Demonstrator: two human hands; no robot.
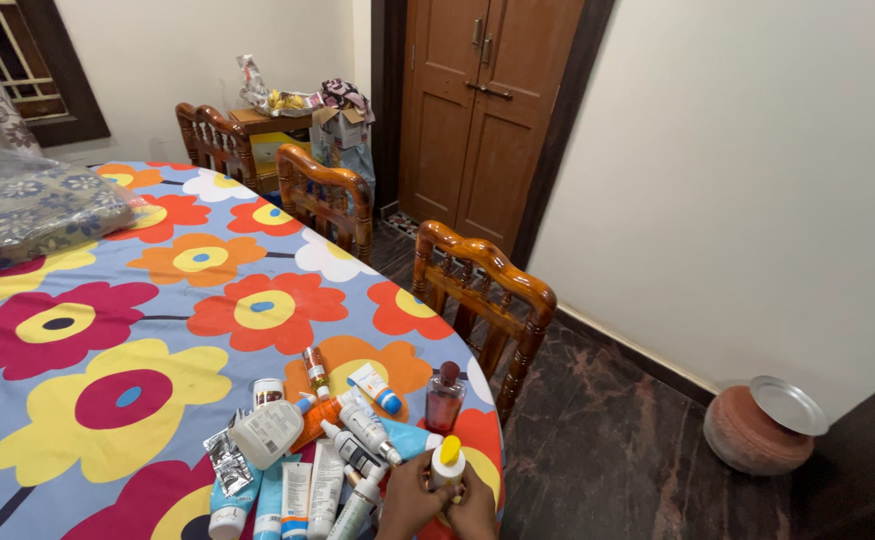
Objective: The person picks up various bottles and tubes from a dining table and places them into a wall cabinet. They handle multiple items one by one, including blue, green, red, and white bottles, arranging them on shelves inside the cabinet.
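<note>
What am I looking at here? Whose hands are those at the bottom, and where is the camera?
The camera sits on a person's head and looks down, so you see what they see. There is only this one picture. At the bottom edge are that person's own two bare hands: the left hand and the right hand. Together they hold a small white bottle with a yellow cap. In front of them is a table with a bright flowered tablecloth. On it lies a heap of tubes and bottles, and a small reddish bottle stands beside them. Wooden chairs stand along the table, and a clay pot with a metal lid sits on the floor.
</note>
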